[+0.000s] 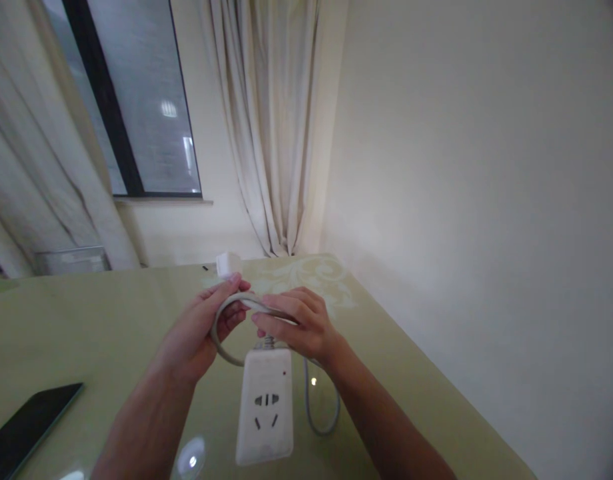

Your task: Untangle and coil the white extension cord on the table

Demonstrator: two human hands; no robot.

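A white power strip with one visible socket panel hangs or rests below my hands, its face toward me. From its top end runs a grey-white cord, bent into a loop between my hands. My left hand grips the cord near the white plug, which sticks up just beyond my fingertips. Fingers of my right hand are closed around the cord just above the power strip. Another loop of cord dangles below my right wrist.
The pale green table has a glossy top. A dark flat device lies at the lower left. Behind the table are cream curtains and a dark-framed window. A white wall borders the right edge.
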